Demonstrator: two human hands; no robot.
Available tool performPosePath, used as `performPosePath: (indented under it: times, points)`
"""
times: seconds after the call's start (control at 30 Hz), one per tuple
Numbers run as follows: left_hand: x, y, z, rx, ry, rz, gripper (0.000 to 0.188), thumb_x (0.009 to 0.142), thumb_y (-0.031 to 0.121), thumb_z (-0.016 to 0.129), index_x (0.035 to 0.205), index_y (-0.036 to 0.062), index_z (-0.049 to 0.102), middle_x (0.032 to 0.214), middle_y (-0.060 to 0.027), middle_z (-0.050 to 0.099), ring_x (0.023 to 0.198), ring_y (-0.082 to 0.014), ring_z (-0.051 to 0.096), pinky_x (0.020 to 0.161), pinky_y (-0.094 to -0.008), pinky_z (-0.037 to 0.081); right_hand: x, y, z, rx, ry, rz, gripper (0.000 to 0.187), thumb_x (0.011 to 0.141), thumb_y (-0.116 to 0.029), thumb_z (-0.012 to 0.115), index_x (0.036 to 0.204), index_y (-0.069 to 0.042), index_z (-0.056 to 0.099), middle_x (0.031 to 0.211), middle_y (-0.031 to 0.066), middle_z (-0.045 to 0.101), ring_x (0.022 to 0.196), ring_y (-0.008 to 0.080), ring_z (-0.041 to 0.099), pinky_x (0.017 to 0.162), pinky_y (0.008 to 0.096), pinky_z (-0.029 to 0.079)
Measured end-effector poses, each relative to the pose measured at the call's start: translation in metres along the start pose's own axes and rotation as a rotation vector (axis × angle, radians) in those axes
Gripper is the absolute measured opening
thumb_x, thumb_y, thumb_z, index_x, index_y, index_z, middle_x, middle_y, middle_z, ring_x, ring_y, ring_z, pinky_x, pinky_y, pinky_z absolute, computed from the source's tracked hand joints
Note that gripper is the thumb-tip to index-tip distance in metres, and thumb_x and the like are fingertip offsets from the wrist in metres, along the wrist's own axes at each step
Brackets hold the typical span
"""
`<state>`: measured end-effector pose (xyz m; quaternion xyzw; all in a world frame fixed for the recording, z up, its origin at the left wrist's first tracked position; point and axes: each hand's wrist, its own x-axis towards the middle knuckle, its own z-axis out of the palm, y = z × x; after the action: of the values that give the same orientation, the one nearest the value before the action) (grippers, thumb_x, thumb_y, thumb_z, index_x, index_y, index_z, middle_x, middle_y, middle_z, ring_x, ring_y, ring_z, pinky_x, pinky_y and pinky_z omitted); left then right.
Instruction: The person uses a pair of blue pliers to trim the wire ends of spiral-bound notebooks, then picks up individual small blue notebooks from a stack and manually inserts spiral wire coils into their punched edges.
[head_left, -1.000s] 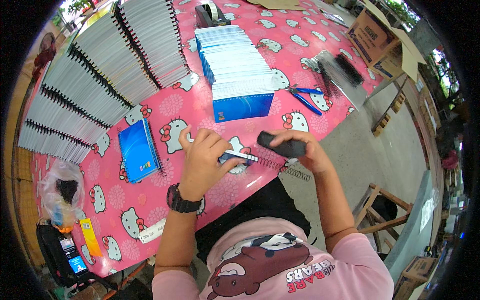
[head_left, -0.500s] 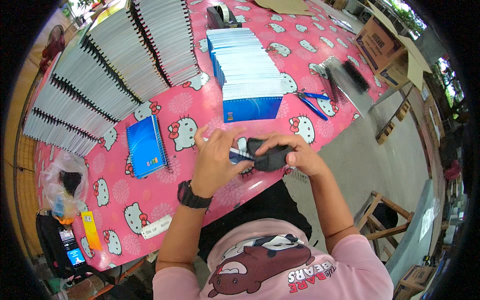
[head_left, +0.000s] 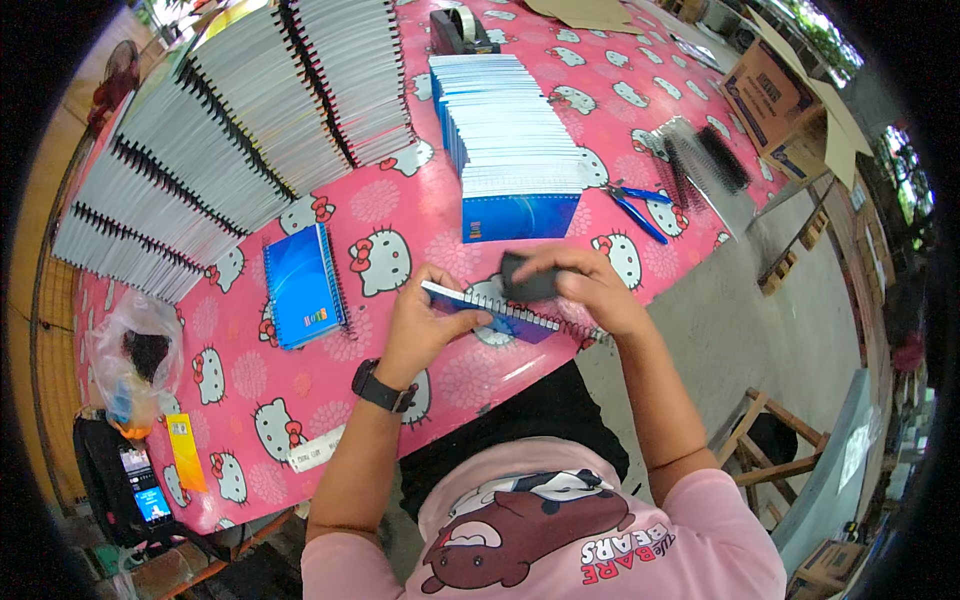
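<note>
My left hand (head_left: 428, 322) grips a small blue notebook (head_left: 525, 330) by its left end, thumb on the cover. The notebook is tilted, with a thin dark wire coil (head_left: 583, 331) along its upper edge; the coil's loose end sticks out past the right corner. Just above that edge, my right hand (head_left: 592, 288) has its fingers closed on a soft-looking black pad (head_left: 527, 277), whose exact kind I cannot make out. To the left, another blue coil-bound notebook (head_left: 297, 288) lies flat on the pink patterned tablecloth (head_left: 370, 335).
Beyond my hands stands a long row of blue-covered notebooks (head_left: 515, 125). Blue-handled pliers (head_left: 640, 216) and loose black coils (head_left: 718, 160) lie right of it. Thick coil-bound stacks (head_left: 225, 130) fill the far left. A tape dispenser (head_left: 462, 35) and cardboard box (head_left: 768, 92) stand farther back.
The notebook has turned so that its coiled edge shows. My right hand has drawn the black pad slightly up, apart from the notebook. The view has shifted a little.
</note>
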<state>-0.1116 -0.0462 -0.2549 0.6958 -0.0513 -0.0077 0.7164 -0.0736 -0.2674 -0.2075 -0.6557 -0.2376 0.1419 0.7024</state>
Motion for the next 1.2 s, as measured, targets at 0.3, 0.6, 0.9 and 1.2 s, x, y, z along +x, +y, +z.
performPosePath:
  times: [0.3, 0.6, 0.9, 1.2]
  points:
    - [0.0, -0.016, -0.005, 0.092, 0.013, 0.045, 0.044, 0.06, 0.009, 0.086, 0.086, 0.0075, 0.05, 0.076, 0.0014, 0.055, 0.073, -0.0063, 0.051, 0.062, -0.0226, 0.045, 0.016, 0.001, 0.015, -0.299, -0.064, -0.034, 0.04, 0.077, -0.036, 0.07, 0.095, 0.0, 0.067, 0.096, 0.0092, 0.062, 0.086, 0.0167, 0.058, 0.076, 0.0314, 0.047]
    - [0.001, -0.007, -0.004, 0.075, 0.022, 0.084, 0.046, 0.06, 0.012, 0.086, 0.087, 0.0065, 0.05, 0.077, -0.0009, 0.056, 0.074, -0.008, 0.053, 0.064, -0.0242, 0.046, 0.005, 0.006, 0.008, -0.267, 0.025, 0.05, 0.039, 0.076, -0.033, 0.069, 0.102, -0.004, 0.065, 0.104, 0.0117, 0.062, 0.104, 0.0241, 0.054, 0.094, 0.0354, 0.039]
    - [-0.008, 0.038, 0.008, 0.177, -0.092, 0.096, 0.033, 0.074, 0.012, 0.076, 0.09, 0.0053, 0.048, 0.078, 0.0016, 0.049, 0.073, -0.0079, 0.048, 0.064, -0.0239, 0.042, -0.03, -0.004, -0.023, -1.011, 0.244, -0.199, 0.04, 0.074, -0.024, 0.072, 0.109, -0.008, 0.062, 0.116, 0.0147, 0.057, 0.107, 0.0323, 0.05, 0.093, 0.0419, 0.039]
    - [-0.022, 0.068, 0.027, 0.576, 0.006, 0.371, 0.027, 0.067, 0.01, 0.075, 0.081, 0.0021, 0.052, 0.074, -0.0076, 0.052, 0.067, -0.0147, 0.05, 0.06, -0.027, 0.04, -0.015, -0.036, 0.053, -0.48, 0.165, -0.237, 0.031, 0.073, -0.014, 0.075, 0.101, -0.006, 0.063, 0.077, 0.0071, 0.056, 0.069, 0.0179, 0.054, 0.061, 0.0292, 0.044]
